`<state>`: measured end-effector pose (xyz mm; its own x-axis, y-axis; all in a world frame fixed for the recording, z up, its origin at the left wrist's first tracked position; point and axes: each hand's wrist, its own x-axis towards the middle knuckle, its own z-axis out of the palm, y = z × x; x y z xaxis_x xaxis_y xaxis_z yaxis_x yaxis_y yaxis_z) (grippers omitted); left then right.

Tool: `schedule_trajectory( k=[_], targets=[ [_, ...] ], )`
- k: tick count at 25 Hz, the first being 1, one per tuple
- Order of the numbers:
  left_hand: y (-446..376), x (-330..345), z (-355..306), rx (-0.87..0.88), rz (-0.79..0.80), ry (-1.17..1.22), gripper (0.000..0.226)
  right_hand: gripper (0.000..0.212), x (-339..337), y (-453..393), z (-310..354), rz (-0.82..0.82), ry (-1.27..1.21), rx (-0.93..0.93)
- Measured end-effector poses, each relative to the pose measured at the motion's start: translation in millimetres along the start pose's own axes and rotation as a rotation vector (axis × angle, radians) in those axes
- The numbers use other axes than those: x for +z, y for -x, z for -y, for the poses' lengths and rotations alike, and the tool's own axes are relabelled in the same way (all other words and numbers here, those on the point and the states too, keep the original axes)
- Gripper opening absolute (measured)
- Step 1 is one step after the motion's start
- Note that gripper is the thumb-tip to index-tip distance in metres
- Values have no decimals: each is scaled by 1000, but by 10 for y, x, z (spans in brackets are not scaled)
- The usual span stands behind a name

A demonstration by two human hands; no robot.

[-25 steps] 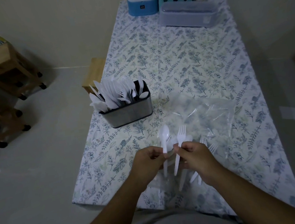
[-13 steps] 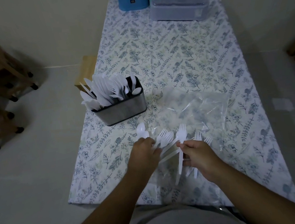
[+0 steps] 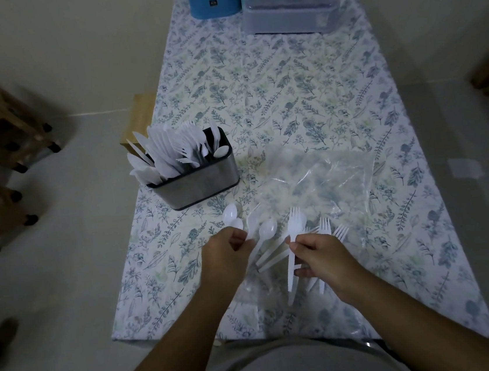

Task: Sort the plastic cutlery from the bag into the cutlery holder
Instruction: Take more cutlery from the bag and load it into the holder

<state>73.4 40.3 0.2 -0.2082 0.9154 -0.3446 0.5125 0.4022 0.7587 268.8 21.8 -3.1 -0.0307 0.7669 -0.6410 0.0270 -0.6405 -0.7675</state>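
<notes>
Since a second ago, left hand (image 3: 225, 256) has drawn leftward from right hand (image 3: 321, 256), taking white spoons (image 3: 231, 216) clamped in its fingers. Right hand fingers are closed on white forks (image 3: 295, 225). Clear bag (image 3: 321, 176) lies flat just beyond them. Steel cutlery holder (image 3: 197, 181), already packed, stands forward-left on floral tablecloth (image 3: 272, 90); storage containers (image 3: 290, 12) sit at the far edge
</notes>
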Motion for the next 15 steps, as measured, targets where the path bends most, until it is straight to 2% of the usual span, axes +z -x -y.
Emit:
schedule_trajectory(
  k=[3, 7, 9, 13, 15],
  targets=[
    [128, 90, -144, -56, 173, 294, 24, 21, 49, 37, 39, 30, -36, -49],
    [271, 330, -232, 18, 229, 311, 15, 24, 23, 80, 10, 48, -60, -89],
    [295, 416, -249, 118, 245, 233, 14, 24, -74, 92, -15, 41, -43, -109],
    [304, 576, -272, 463, 264, -220, 23, 19, -243, 157, -64, 46, -178, -70],
    [343, 624, -334, 623, 270, -364, 25, 16, -297, 190, -107, 43, -215, -59]
  ],
)
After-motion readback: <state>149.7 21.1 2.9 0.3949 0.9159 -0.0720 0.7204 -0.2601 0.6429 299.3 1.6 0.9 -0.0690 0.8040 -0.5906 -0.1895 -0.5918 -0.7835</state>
